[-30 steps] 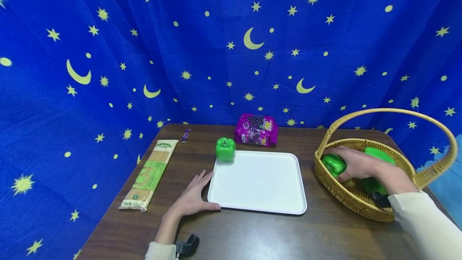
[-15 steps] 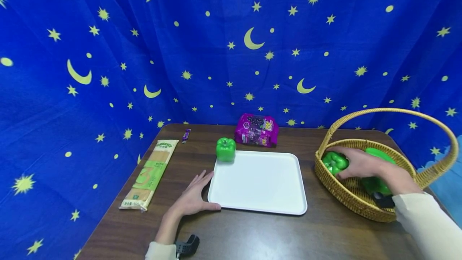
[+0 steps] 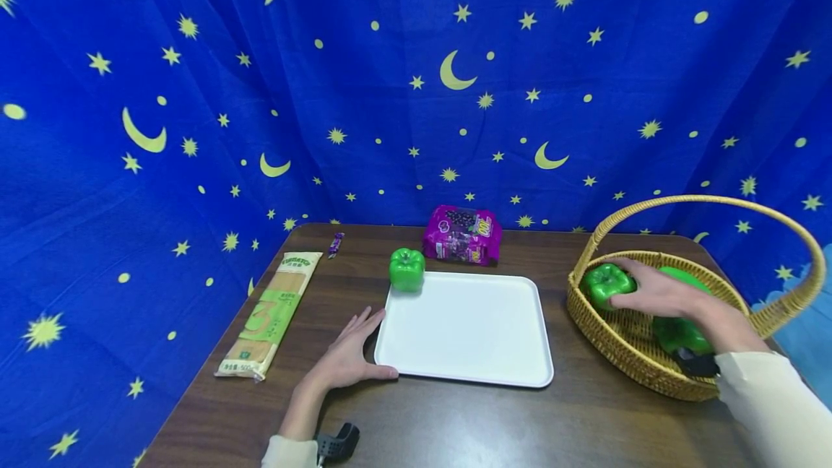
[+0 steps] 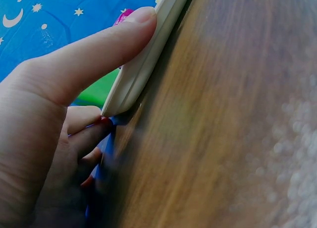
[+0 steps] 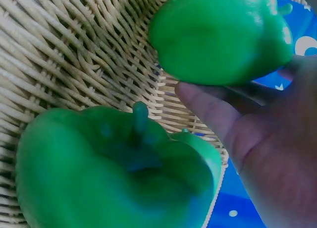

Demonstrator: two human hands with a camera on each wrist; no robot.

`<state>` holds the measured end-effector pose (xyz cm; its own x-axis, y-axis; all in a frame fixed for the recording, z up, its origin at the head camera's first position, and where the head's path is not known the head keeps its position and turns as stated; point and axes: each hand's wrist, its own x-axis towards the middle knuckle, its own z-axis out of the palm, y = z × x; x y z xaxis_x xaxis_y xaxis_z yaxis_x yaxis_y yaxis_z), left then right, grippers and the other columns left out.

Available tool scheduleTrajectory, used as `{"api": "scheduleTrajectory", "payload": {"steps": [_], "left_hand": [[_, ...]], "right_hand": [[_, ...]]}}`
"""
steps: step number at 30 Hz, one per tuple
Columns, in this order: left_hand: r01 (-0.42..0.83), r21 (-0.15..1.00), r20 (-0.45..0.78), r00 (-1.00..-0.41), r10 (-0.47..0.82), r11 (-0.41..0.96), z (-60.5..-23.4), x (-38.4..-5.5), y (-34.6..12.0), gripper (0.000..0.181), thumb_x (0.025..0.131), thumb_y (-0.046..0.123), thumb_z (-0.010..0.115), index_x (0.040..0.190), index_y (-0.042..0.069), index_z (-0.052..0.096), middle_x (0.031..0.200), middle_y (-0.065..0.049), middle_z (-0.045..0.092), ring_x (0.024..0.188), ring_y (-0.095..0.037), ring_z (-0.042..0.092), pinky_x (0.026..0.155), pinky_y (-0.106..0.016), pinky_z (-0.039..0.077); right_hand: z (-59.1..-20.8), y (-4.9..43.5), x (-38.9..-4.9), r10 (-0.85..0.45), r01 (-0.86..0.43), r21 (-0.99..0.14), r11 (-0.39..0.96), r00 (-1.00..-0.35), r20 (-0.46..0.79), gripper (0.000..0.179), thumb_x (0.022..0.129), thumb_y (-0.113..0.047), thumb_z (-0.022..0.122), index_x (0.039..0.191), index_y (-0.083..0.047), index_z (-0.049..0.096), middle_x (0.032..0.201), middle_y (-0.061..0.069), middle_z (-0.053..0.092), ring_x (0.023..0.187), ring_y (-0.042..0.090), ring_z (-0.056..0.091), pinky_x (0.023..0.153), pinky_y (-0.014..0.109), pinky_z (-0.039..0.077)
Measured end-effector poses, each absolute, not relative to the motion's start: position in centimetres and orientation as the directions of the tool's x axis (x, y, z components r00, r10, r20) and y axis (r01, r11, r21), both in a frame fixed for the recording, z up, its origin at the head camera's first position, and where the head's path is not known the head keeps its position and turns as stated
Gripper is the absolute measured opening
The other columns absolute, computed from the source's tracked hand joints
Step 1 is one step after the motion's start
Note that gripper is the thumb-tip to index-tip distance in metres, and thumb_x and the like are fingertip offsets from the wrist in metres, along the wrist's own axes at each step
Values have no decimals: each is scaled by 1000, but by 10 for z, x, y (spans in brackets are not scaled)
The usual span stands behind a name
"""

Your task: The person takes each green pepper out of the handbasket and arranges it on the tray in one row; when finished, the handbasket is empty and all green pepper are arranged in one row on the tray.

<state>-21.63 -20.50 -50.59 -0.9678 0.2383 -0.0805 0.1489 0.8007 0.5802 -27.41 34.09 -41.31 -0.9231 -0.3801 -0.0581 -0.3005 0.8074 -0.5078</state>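
In the head view, a wicker basket (image 3: 624,356) stands at the right with green bell peppers inside. My right hand (image 3: 656,291) reaches in and grips one green bell pepper (image 3: 607,284) near the basket's left wall. The right wrist view shows thumb and fingers around that pepper (image 5: 223,37), its stem toward the upper right. Two others, a near pepper (image 5: 109,173) and one partly hidden behind it (image 5: 205,153), lie below the hand. My left hand (image 3: 347,356) is spread at the near left corner of a white tray (image 3: 464,331), thumb on its rim (image 4: 136,69).
Another green bell pepper (image 3: 406,270) sits at the tray's far left corner. Behind the tray lies a purple snack bag (image 3: 461,235). At the left are a noodle packet (image 3: 269,316) and a small wrapped candy (image 3: 335,245). The basket's tall handle (image 3: 702,199) arches over the right arm.
My right hand has raised the pepper slightly inside the basket and shifted it a little rightward. My left hand and the tray have stayed put.
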Motion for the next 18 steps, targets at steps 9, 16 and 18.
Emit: {"api": "scheduleTrajectory", "payload": {"steps": [9,16,18], "left_hand": [[134,577,-92,-969,228,806,-507,-218,-205,124,51,78,75,153,25,28,157,-10,22,143,-36,10,111,-60,14],[139,575,-87,-970,229,806,-507,-217,-204,124,51,79,74,153,26,28,157,-9,21,143,-36,9,111,-61,15],[141,576,-86,-969,232,805,-507,-217,-204,123,51,78,74,153,26,28,157,-9,22,143,-36,9,111,-62,15]], "right_hand": [[-413,348,-273,-392,-308,-511,802,-918,-61,79,90,-34,64,150,-1,23,127,28,50,103,35,57,80,49,50],[-415,349,-275,-381,-310,-520,796,-924,-32,78,90,-34,65,149,-3,26,120,24,54,92,25,59,71,38,49],[-416,349,-276,-377,-313,-516,797,-926,-23,81,88,-38,67,149,-3,26,118,23,55,89,23,59,68,36,49]]}}
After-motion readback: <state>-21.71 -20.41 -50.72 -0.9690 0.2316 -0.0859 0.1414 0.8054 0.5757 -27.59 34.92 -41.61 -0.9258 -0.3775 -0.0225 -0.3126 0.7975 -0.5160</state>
